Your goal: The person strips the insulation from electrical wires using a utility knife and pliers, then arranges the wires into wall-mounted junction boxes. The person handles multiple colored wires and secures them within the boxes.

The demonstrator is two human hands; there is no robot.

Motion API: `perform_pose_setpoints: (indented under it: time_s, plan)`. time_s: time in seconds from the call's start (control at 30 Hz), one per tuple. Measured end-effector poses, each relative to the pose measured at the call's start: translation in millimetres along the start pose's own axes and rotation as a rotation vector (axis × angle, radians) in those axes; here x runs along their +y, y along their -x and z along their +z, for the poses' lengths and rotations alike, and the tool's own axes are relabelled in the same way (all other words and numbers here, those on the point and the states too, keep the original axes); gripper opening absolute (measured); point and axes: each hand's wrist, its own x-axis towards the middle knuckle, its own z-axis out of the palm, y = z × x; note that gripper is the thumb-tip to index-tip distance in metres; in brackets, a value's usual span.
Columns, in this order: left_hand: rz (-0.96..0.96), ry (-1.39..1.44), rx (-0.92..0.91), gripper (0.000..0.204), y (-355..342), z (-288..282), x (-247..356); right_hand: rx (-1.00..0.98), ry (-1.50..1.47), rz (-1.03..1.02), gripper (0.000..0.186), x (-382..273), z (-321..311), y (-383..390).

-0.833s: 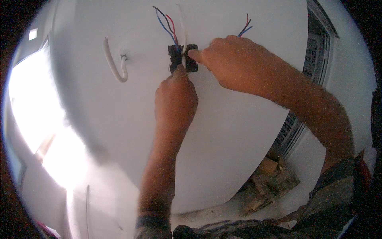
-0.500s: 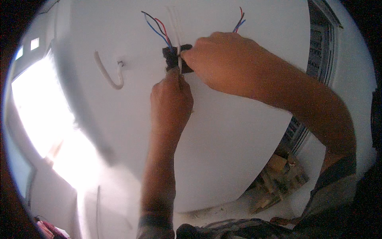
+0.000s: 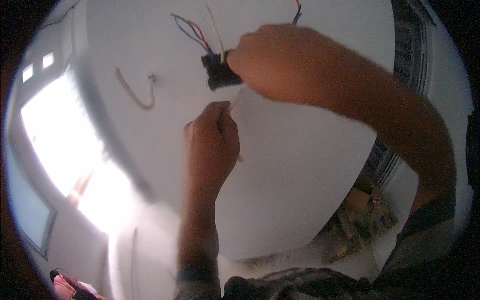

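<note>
A dark square wall opening (image 3: 222, 75) sits in the white wall in front of me. A thin white cable (image 3: 216, 35) stands up out of it, beside a bundle of red, blue and black wires (image 3: 197, 35). Below the opening, my left hand (image 3: 212, 132) is closed around a white cable, whose pale length shows at the fingertips and again below the palm. My right hand (image 3: 270, 62) is closed at the opening's right side, its fingertips against the dark interior; what they grip is hidden.
To the left, a bent white conduit (image 3: 137, 97) sticks out of a small hole. More coloured wires (image 3: 298, 14) emerge above my right hand. A bright window (image 3: 62, 135) lies at far left, a wooden pallet-like stack (image 3: 362, 220) at lower right, and pink cloth (image 3: 70, 287) at lower left.
My left hand has moved down from the opening's lower edge with the white cable in it. My right hand stays by the opening. The view has shifted slightly.
</note>
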Motion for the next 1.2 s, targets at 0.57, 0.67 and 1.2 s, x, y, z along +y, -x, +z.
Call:
perform_pose_setpoints:
  time_s: [0.57, 0.67, 1.2]
  plan:
    - [0.202, 0.425, 0.103, 0.033, -232.6, -370.5, 1.7, 0.629, -0.959, 0.435, 0.020, -126.5, -256.9, -99.4]
    - [0.125, 0.403, 0.140, 0.036, -191.3, -320.2, 75.9, 0.676, -1.232, 0.488, 0.012, -98.8, -203.1, -5.5]
    - [0.238, 0.448, 0.049, 0.023, -21.4, -325.6, 128.5, 1.082, -1.270, 0.351, 0.016, -152.0, -226.4, -6.2]
